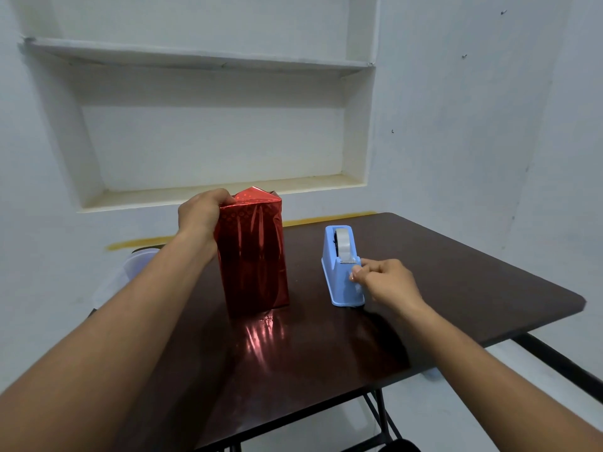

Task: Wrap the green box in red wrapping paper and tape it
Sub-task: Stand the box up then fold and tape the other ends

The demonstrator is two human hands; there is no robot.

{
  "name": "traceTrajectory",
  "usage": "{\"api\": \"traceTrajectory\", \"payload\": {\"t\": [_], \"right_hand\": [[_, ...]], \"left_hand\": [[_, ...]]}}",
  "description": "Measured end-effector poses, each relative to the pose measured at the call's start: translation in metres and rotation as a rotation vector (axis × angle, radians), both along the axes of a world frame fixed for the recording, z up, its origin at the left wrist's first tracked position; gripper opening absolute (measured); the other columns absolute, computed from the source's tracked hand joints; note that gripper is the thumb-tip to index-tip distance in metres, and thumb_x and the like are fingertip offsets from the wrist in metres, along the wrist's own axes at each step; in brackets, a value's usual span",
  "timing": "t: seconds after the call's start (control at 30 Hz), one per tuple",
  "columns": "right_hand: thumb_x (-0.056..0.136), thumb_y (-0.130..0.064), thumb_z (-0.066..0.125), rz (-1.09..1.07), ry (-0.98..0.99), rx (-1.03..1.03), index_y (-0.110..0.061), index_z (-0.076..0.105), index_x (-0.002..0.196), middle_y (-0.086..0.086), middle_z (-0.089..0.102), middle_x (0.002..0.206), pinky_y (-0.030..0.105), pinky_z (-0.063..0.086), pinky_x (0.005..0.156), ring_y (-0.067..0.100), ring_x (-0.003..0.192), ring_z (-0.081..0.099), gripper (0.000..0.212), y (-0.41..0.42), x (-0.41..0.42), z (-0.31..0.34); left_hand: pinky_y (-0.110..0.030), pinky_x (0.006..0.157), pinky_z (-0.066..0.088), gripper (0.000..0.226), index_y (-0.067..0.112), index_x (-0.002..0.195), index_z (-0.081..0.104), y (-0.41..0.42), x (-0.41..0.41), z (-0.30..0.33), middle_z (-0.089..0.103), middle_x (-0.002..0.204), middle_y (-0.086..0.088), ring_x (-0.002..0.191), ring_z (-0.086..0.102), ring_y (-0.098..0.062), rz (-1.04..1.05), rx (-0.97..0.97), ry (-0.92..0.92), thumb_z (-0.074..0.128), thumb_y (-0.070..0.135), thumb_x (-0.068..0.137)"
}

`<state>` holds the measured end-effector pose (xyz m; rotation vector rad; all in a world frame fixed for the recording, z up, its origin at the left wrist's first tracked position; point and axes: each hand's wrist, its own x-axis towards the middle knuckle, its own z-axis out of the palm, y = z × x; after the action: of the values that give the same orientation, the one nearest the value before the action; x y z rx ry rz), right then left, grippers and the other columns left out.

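The box (pixel 253 252) stands upright on the dark brown table (pixel 456 272), fully covered in shiny red wrapping paper; no green shows. The paper at its top end is folded into loose flaps. My left hand (pixel 200 212) grips the top left corner of the wrapped box, fingers curled over the folded paper. To the right stands a light blue tape dispenser (pixel 342 272) with a roll of clear tape (pixel 342 241). My right hand (pixel 381 282) is at the dispenser's near end, thumb and fingers pinching the tape end just below the cutter.
A translucent plastic container (pixel 130 269) sits past the table's left edge, partly hidden by my left arm. A recessed white wall shelf (pixel 212 190) is behind the table. The table's right corner (pixel 580 303) and near edge are close to my arms.
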<state>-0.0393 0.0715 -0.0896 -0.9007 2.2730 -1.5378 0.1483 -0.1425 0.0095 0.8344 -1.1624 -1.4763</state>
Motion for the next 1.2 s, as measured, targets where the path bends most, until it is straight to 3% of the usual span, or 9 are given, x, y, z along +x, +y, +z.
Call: {"api": "traceTrajectory", "payload": {"t": [0.17, 0.33, 0.5, 0.6, 0.67, 0.8, 0.97, 1.1, 1.2], "right_hand": [[0.099, -0.024, 0.064, 0.048, 0.288, -0.044, -0.029, 0.081, 0.094, -0.013, 0.071, 0.103, 0.021, 0.046, 0.077, 0.006, 0.095, 0.063, 0.019, 0.012, 0.018, 0.034], [0.097, -0.02, 0.07, 0.161, 0.393, -0.159, -0.026, 0.082, 0.106, -0.024, 0.073, 0.087, -0.003, 0.042, 0.072, -0.023, 0.08, 0.061, 0.016, 0.0, 0.035, 0.069], [0.09, -0.024, 0.079, 0.242, 0.591, -0.097, -0.024, 0.053, 0.148, -0.016, 0.073, 0.077, 0.018, 0.052, 0.084, -0.015, 0.073, 0.063, 0.063, -0.024, 0.044, 0.112], [0.089, -0.026, 0.079, 0.249, 0.674, -0.091, -0.022, 0.077, 0.111, -0.011, 0.074, 0.082, 0.03, 0.058, 0.088, -0.002, 0.08, 0.068, 0.022, -0.045, 0.048, 0.141], [0.09, -0.025, 0.078, 0.277, 0.693, -0.06, -0.027, 0.08, 0.094, -0.008, 0.075, 0.086, 0.032, 0.058, 0.087, 0.008, 0.087, 0.07, 0.005, -0.061, 0.051, 0.157], [0.091, -0.025, 0.077, 0.336, 0.703, 0.079, -0.027, 0.081, 0.1, -0.007, 0.073, 0.095, 0.021, 0.046, 0.078, 0.009, 0.094, 0.065, 0.01, -0.093, 0.058, 0.187], [0.091, -0.031, 0.077, 0.388, 0.835, 0.277, -0.028, 0.08, 0.107, -0.004, 0.072, 0.099, 0.024, 0.044, 0.077, 0.013, 0.097, 0.065, 0.017, -0.126, 0.069, 0.211], [0.09, -0.029, 0.079, 0.476, 0.909, 0.407, -0.028, 0.08, 0.101, -0.013, 0.072, 0.082, 0.025, 0.047, 0.072, 0.01, 0.096, 0.066, 0.011, -0.144, 0.072, 0.217], [0.088, -0.028, 0.08, 0.506, 0.968, 0.471, -0.032, 0.079, 0.095, -0.017, 0.069, 0.079, 0.026, 0.046, 0.074, 0.01, 0.095, 0.062, 0.008, -0.155, 0.072, 0.222]], "left_hand": [[-0.013, 0.04, 0.039, 0.011, 0.013, 0.077, 0.067, 0.002, 0.0, 0.0, 0.06, 0.071, -0.002, 0.039, 0.052, -0.01, -0.001, 0.003, 0.008, 0.067, 0.003, 0.074], [-0.016, 0.044, 0.044, 0.013, 0.011, 0.082, 0.07, 0.002, 0.001, 0.0, 0.065, 0.075, -0.004, 0.048, 0.057, -0.014, 0.003, 0.013, 0.031, 0.068, 0.004, 0.072], [-0.017, 0.047, 0.045, 0.012, 0.014, 0.081, 0.069, 0.005, 0.005, -0.003, 0.067, 0.071, 0.0, 0.054, 0.06, -0.012, -0.043, 0.0, 0.089, 0.068, 0.002, 0.082], [-0.013, 0.04, 0.041, 0.019, 0.013, 0.092, 0.07, 0.007, 0.007, -0.001, 0.065, 0.073, 0.001, 0.044, 0.058, -0.003, -0.053, 0.001, 0.124, 0.066, -0.004, 0.084], [-0.012, 0.04, 0.041, 0.023, 0.012, 0.098, 0.071, 0.007, 0.008, -0.002, 0.066, 0.081, -0.002, 0.046, 0.059, -0.004, -0.06, -0.002, 0.119, 0.067, -0.004, 0.082], [-0.017, 0.05, 0.049, 0.028, 0.009, 0.106, 0.072, 0.004, 0.007, -0.003, 0.074, 0.09, -0.004, 0.064, 0.067, -0.01, -0.058, 0.003, 0.125, 0.07, -0.003, 0.081], [-0.023, 0.063, 0.054, 0.025, 0.012, 0.102, 0.073, 0.0, 0.006, -0.005, 0.076, 0.091, -0.004, 0.074, 0.07, -0.014, -0.053, -0.008, 0.112, 0.072, -0.002, 0.081], [-0.03, 0.079, 0.056, 0.024, 0.015, 0.098, 0.074, -0.005, 0.002, -0.007, 0.077, 0.101, -0.009, 0.087, 0.071, -0.02, -0.047, -0.014, 0.097, 0.072, -0.001, 0.08], [-0.03, 0.079, 0.055, 0.029, 0.013, 0.106, 0.075, -0.006, 0.002, -0.009, 0.077, 0.105, -0.009, 0.092, 0.071, -0.021, -0.035, -0.014, 0.078, 0.074, 0.002, 0.079]]}}
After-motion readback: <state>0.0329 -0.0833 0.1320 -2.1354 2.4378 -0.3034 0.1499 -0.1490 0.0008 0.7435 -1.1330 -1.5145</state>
